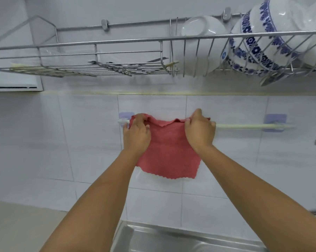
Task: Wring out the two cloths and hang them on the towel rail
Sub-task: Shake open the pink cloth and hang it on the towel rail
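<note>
A red cloth (169, 151) hangs flat against the white tiled wall, its top edge folded over the left part of the pale towel rail (248, 126). My left hand (137, 135) grips the cloth's upper left corner at the rail. At the upper right corner my right hand (200, 131) holds the cloth against the rail. The rail runs between two lilac stick-on mounts (275, 122); its right half is bare. A second cloth is not in view.
A wire dish rack (102, 42) hangs on the wall above, with white bowls (202, 31), blue-patterned bowls (262, 39) and utensils in it. A steel sink (180, 239) lies below, a beige counter (21, 228) to its left.
</note>
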A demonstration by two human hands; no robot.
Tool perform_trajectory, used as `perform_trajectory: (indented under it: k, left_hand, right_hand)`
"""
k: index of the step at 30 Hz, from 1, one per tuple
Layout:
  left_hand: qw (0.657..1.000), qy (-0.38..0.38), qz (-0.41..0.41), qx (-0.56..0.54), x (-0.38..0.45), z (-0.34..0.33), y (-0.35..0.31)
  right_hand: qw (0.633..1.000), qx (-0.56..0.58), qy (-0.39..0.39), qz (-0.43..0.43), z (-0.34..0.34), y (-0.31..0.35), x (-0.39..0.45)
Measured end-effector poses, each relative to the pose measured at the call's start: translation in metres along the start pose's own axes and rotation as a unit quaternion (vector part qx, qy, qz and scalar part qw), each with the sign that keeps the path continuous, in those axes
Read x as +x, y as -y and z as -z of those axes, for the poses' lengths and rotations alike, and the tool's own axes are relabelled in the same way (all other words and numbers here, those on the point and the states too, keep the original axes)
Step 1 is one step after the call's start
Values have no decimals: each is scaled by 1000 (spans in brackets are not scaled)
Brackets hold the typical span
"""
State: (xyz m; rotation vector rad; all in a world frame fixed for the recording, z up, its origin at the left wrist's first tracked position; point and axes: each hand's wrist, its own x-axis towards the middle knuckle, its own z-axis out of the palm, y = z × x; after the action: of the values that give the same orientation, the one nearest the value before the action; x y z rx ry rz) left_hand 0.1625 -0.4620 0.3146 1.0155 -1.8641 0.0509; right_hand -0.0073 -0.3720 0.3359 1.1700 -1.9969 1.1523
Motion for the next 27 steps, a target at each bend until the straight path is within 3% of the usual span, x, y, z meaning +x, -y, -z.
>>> perform_trajectory:
  k: [3, 7, 11, 15, 20, 27]
  left_hand:
    - [997, 22, -21, 73, 5, 3, 0]
    - [987, 36, -36, 152, 13, 2, -1]
    - [985, 32, -9, 168, 13, -10, -4]
    - [986, 25, 34, 162, 15, -21, -5]
    - [989, 0, 24, 145, 11, -27, -7]
    - [989, -8, 28, 147, 8, -26, -3]
  right_hand:
    - [992, -96, -13, 83, -10, -13, -11]
    - [983, -147, -38, 104, -17, -19, -12]
    - [982, -147, -78, 94, -19, -21, -7]
    - [980, -159, -63, 99, -20, -19, -4]
    - [990, -114, -62, 51, -26, -17, -10]
    - [988, -127, -61, 63, -26, -26, -13]
